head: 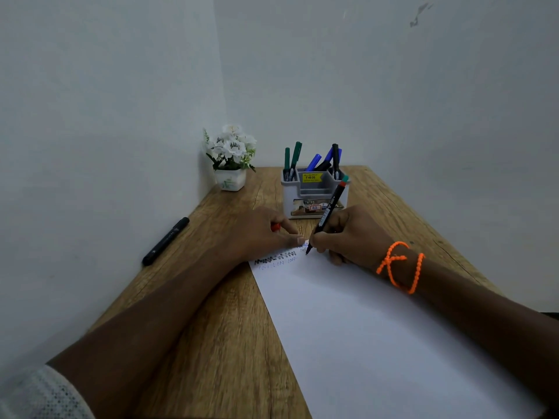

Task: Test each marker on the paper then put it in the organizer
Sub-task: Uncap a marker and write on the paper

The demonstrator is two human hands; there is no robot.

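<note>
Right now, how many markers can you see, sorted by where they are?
In the organizer: 5
In the right hand: 1
Lying on the table: 1
Total: 7

We see a wooden table (230, 313) pushed into a corner where two pale walls (90, 116) meet. At the table's far left corner stands a small white square pot (230, 179) with a faint green print on its side, holding white artificial flowers (231, 145) and green leaves. We note a dark scuff mark (419, 15) high on the right-hand wall. The tabletop shows a brown grain with darker streaks running along its length, and its left edge sits against the left wall.
</note>
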